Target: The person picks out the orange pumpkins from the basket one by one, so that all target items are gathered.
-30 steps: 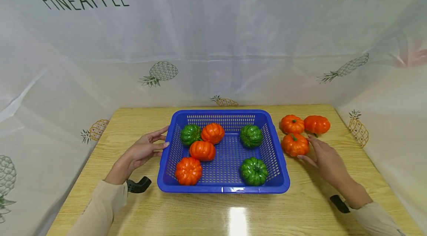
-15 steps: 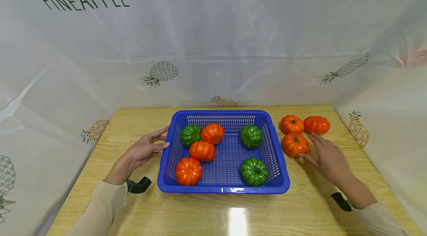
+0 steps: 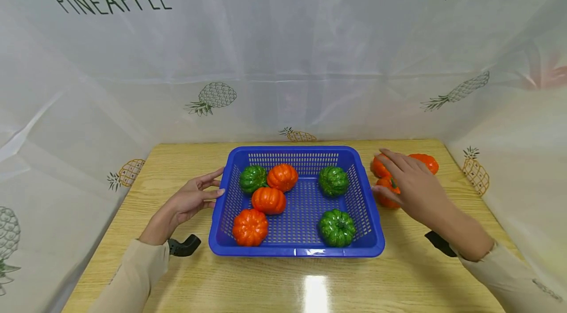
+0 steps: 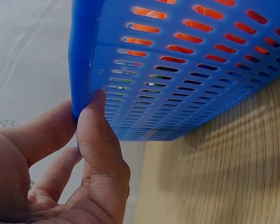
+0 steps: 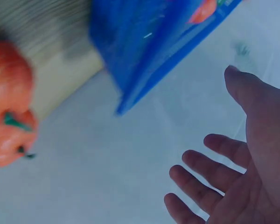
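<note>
A blue plastic basket (image 3: 296,251) with slotted walls stands on the table. My left hand (image 3: 190,200) pinches its left rim between thumb and fingers, which the left wrist view shows close up. Inside lie three small orange pumpkins (image 3: 268,200) toward the left, one green pumpkin (image 3: 253,178) beside them, and two more green pumpkins at the right. Over on the right, my right hand (image 3: 421,192) hovers with fingers spread, holding nothing. It partly covers three orange pumpkins: a front one (image 3: 386,198), a back one (image 3: 380,168) and a far-right one (image 3: 427,161).
The wooden table (image 3: 248,283) is enclosed at the back and sides by a pale sheet (image 3: 283,47) printed with pineapples. The basket's right rim stands close beside the loose pumpkins. A black wrist mount (image 3: 183,245) sticks out below the left hand.
My right hand has left the side of the front orange pumpkin, rising and moving left over the group. The left hand, the basket and its contents have stayed put.
</note>
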Motion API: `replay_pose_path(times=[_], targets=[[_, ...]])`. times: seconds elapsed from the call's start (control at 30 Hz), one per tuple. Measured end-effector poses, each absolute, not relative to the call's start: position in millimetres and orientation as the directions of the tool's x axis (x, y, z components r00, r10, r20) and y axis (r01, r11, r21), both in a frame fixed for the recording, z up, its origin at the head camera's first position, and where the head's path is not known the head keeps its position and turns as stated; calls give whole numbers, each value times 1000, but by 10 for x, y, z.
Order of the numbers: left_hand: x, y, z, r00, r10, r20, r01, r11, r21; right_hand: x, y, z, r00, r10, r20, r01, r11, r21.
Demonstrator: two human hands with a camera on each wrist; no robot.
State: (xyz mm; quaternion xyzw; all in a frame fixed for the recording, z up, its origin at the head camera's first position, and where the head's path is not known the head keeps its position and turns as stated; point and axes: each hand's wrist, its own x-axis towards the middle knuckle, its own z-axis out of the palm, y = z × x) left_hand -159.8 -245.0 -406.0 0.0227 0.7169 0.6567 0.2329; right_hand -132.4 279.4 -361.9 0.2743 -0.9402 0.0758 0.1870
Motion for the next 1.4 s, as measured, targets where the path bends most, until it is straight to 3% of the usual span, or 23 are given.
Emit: replay_pose_path(times=[0.17,0.4,0.73,0.93,1.4], targets=[[-1600,-2448,-4054,-891,335,-305,-271,144,952,-1387,2445,-3514,-669,-625,402,-668,743,42],[-1602,-2447,-4057,-892,333,-306,-270,148,951,-1477,1975,-3500,-582,-761,287,-763,633,131],[-1599,-2452,-4063,-892,333,-307,-272,147,951,-1603,1476,-3630,-408,-894,185,-866,443,230],[-1591,-2456,-4061,-892,329,-310,-276,147,950,-1656,1267,-3648,-372,-920,124,-895,390,215],[-1597,-2438,-4052,-892,331,-308,-281,128,951,-1788,920,-3797,-301,-953,-7,-909,285,304]])
